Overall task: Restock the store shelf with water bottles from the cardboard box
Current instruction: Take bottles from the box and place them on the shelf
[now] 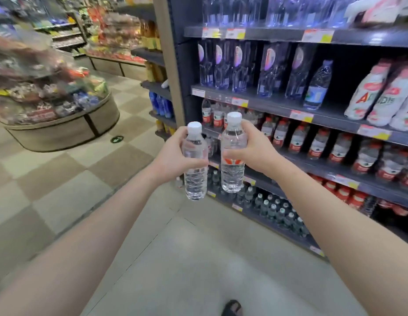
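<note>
I hold two clear water bottles upright at chest height, side by side, in front of the dark store shelf [312,115]. My left hand [173,156] grips the left bottle [195,179], which has a white cap and a barcode on its label. My right hand [255,149] grips the right bottle [232,174], white-capped with a red and white label. Both bottles hang in the air, apart from the shelf boards. The cardboard box is not in view.
The shelf carries rows of red-labelled bottles [317,144], tall clear bottles above [223,65], white drink bottles [381,96] at right and dark-capped bottles [278,210] at the bottom. A round display stand of snacks [61,124] stands at left on the checkered floor. A sandalled foot [231,307] shows below.
</note>
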`<state>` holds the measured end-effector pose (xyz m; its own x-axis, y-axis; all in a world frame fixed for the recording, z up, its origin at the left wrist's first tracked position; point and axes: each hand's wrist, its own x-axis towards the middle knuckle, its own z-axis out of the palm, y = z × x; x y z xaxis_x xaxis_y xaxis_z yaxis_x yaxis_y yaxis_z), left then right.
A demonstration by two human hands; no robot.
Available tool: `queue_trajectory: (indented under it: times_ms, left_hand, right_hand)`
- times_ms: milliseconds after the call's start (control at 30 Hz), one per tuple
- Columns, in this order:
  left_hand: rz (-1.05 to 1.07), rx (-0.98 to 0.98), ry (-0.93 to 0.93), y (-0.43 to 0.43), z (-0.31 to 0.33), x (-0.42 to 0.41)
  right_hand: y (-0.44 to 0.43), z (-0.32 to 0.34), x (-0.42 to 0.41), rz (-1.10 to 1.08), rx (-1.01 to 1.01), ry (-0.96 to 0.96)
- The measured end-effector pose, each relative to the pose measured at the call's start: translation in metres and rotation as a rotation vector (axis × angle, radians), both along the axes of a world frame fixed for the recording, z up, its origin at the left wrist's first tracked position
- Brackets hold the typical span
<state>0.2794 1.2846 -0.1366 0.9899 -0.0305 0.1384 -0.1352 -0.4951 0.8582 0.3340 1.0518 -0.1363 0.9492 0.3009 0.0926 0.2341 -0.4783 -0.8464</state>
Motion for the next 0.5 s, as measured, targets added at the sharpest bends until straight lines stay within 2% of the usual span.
queue_trajectory:
  times_ms: [233,500]
  left_hand:
    - [0.043,0.007,0.051,0.077,-0.035,0.110]
    - [0.023,0.012,0.099,0.141,-0.048,0.239]
  right_hand:
    - [0.072,-0.024,0.114,0.053,-0.008,0.000]
    - [0.139,-0.044,0.245,0.001,-0.002,-0.011]
